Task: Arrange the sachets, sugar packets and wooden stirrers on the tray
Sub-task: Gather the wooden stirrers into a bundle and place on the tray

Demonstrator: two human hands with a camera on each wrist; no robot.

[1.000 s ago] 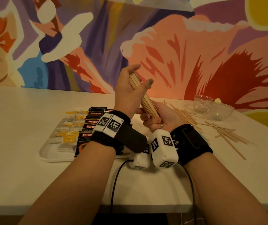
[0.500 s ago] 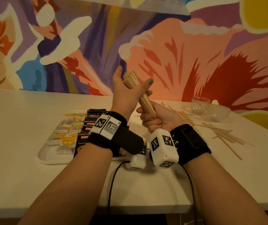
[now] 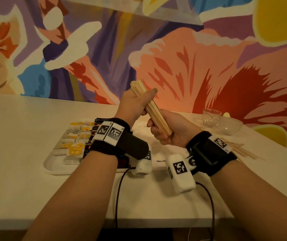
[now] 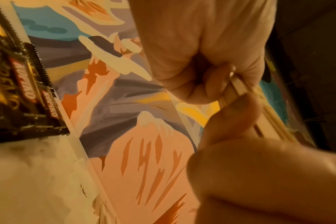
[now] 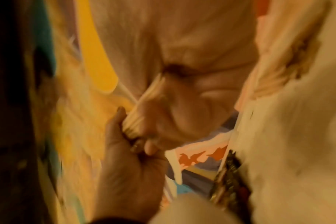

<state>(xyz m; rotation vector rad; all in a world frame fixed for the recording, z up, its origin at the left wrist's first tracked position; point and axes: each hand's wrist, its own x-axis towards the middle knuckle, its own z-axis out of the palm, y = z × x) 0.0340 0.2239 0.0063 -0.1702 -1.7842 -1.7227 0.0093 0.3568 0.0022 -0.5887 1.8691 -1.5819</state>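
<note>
Both hands grasp one bundle of stirrers [image 3: 150,108], held tilted above the tabletop [image 3: 17,136]: the left hand [image 3: 132,106] wraps its upper part with the thumb across the front, and the right hand [image 3: 169,132] clenches the lower end. Below and just left of the left hand sits the tray [image 3: 55,166], holding dark sachets [image 3: 94,136] and pale and yellow packets [image 3: 75,146]. Loose stirrers [image 3: 240,150] lie to the right of the right hand, near two glass cups [image 3: 221,120].
</note>
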